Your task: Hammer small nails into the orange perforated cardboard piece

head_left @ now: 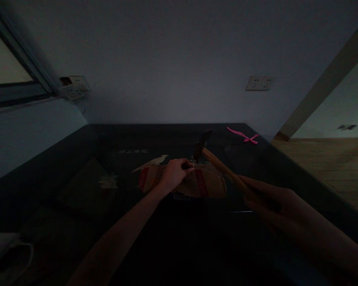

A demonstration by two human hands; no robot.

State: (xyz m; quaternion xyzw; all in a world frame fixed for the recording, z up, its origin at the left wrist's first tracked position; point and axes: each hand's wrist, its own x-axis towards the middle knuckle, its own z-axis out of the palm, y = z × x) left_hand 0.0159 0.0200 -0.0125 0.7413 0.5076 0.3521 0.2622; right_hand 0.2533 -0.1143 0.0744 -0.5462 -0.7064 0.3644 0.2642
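Note:
My right hand (276, 206) is closed around the wooden handle of a hammer (222, 166). The hammer's dark head is raised just beyond my left fingertips, apart from them as far as the dim light shows. My left hand (174, 173) pinches with thumb and forefinger over a tan patterned piece with red bands (213, 186), which looks like a flattened bag or wrapper. Whatever the pinch holds is too small and dark to name. That tan piece lies flat on the dark glossy tabletop (167, 137), partly covered by my left hand.
A pink ribbon-like strip (247, 138) lies at the table's back right. At the lower left is a white object with a cable (2, 242). Wall sockets (260, 83) sit above the back edge. A pale bird picture (158, 160) marks the tabletop.

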